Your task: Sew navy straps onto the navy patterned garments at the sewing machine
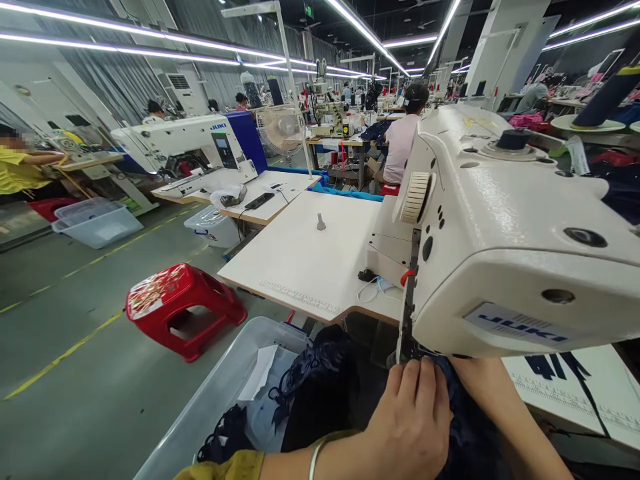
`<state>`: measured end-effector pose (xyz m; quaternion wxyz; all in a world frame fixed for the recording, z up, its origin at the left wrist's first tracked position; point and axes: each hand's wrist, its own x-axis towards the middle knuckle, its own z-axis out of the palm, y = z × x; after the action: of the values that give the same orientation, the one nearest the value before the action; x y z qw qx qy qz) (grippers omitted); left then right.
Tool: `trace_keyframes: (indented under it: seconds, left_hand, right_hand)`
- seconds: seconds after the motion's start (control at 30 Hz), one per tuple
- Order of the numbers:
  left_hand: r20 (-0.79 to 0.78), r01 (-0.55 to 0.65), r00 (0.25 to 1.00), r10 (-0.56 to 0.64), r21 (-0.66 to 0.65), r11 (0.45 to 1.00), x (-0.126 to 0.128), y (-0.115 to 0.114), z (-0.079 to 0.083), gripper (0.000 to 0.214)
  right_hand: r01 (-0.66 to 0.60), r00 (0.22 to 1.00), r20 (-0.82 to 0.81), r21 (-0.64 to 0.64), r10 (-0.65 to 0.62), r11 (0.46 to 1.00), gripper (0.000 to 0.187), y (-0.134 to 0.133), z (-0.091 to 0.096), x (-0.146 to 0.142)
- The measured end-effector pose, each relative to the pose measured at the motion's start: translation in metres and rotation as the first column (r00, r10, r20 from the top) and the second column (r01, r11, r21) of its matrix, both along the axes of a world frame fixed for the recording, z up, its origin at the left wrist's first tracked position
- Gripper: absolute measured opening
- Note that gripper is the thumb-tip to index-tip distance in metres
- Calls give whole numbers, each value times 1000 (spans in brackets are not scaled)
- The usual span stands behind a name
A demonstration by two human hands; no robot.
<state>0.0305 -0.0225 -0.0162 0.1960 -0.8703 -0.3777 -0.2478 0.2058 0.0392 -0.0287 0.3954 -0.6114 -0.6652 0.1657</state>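
My left hand is closed on dark navy fabric right under the head of a white JUKI sewing machine, close to the needle area. A bangle sits on that wrist and a mustard sleeve shows at the bottom edge. My right forearm reaches under the machine head. The right hand itself is hidden by the machine and the fabric.
A clear plastic bin with dark fabric pieces and paper stands at my lower left. A red plastic stool stands on the grey floor. The white sewing table stretches ahead. Other workers sit at machines further back and at far left.
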Motion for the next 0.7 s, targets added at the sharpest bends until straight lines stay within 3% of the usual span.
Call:
trace_keyframes:
  seconds: [0.27, 0.7]
  left_hand:
    - [-9, -11, 1000, 11, 25, 1000, 3, -1, -5, 38]
    - [29, -41, 999, 41, 19, 999, 8, -1, -5, 37]
  right_hand:
    - [3, 1000, 8, -64, -3, 998, 24, 2, -11, 1]
    - [2, 998, -65, -55, -6, 998, 25, 5, -11, -10]
